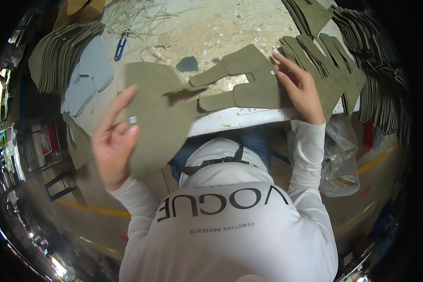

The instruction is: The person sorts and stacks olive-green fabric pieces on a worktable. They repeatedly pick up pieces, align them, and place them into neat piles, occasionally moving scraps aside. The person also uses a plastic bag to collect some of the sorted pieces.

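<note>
A large olive-green cut fabric piece with a small white sticker hangs partly over the table's near edge, slightly blurred. My left hand grips its left side, thumb on top near the sticker. To the right, a second olive fabric piece with two strap-like arms lies on the table, its arms pointing left toward the first piece. Where their ends meet, I cannot tell whether they are joined. My right hand rests at the second piece's right edge, thumb and forefinger spread apart beside another small white sticker.
Stacks of olive pieces stand at the far left and right. Light grey pieces lie by the left stack. A blue-handled cutter, thin trimmings and a dark scrap are on the table. Clear plastic bag hangs lower right.
</note>
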A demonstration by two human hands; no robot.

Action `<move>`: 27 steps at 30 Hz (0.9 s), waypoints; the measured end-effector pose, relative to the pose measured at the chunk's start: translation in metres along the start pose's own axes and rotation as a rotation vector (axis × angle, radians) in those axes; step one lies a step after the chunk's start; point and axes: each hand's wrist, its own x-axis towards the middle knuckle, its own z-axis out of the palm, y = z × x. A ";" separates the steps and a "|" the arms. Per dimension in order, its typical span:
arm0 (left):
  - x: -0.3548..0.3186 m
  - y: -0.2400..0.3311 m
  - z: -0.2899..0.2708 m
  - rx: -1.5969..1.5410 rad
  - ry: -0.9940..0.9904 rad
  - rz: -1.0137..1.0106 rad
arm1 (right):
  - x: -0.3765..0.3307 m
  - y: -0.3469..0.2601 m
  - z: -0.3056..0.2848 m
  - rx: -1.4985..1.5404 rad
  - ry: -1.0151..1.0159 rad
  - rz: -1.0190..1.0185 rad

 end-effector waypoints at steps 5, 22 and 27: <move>0.008 0.041 0.006 -0.077 -0.061 0.085 | -0.031 -0.001 -0.006 -0.216 -0.009 -0.054; 0.052 -0.054 0.026 -0.006 -0.349 -0.305 | -0.037 0.008 -0.010 0.154 -0.036 0.051; 0.038 -0.067 0.020 -0.045 -0.299 -0.281 | -0.034 0.008 -0.010 0.235 -0.057 0.098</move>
